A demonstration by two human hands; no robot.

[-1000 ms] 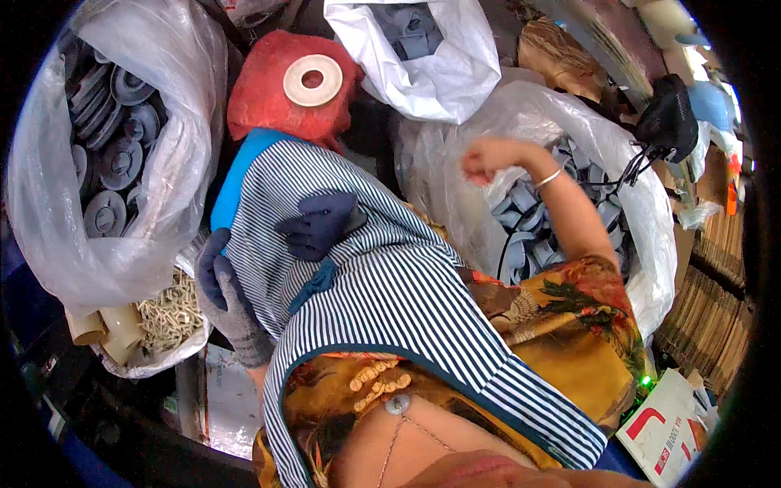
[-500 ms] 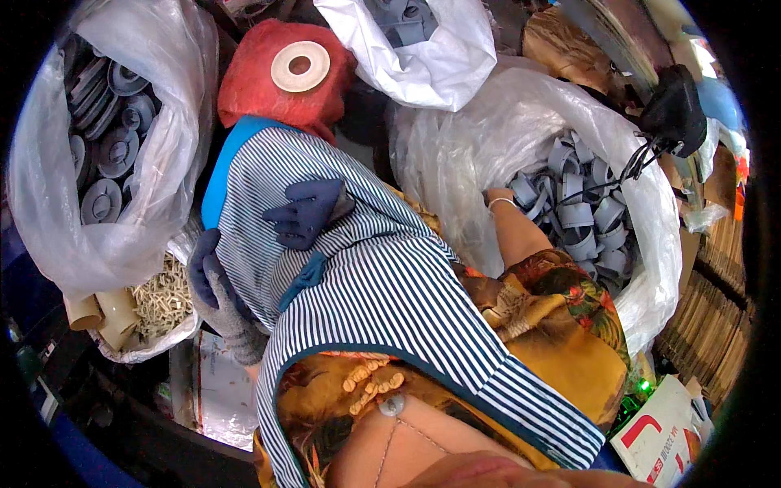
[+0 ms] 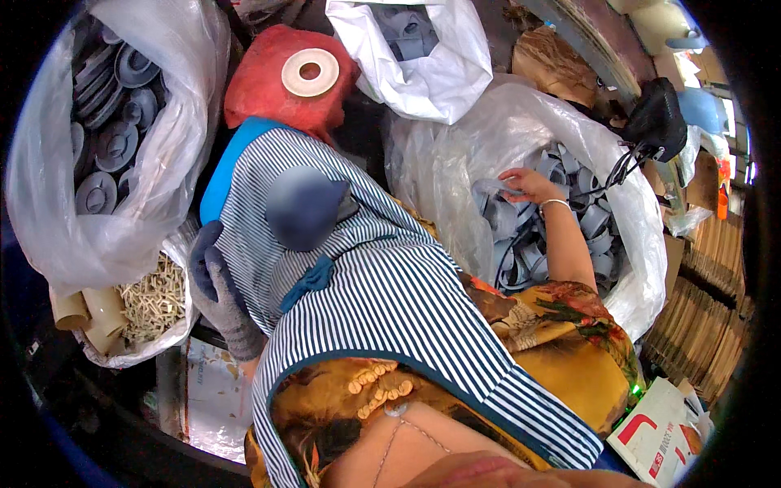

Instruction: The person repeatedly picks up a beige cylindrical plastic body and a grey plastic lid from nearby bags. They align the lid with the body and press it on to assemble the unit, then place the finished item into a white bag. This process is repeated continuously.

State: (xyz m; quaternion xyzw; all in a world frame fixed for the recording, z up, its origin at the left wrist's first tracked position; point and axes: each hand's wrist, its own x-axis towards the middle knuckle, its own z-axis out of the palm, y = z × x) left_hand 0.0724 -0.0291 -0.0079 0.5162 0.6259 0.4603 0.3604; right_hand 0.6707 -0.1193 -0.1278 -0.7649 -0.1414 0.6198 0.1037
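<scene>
Right hand point(image 3: 525, 184) grip closed on grey plastic part point(image 3: 498, 189) inside clear bag point(image 3: 455, 154); I judged lifting single piece best. Left gloved hand point(image 3: 218, 289) hung idle, fingers loose.

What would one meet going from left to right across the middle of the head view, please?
Clear bag of grey discs → gloved left hand → grey part on the striped apron → bare right hand in the bag of grey rings → stacked cardboard.
</scene>
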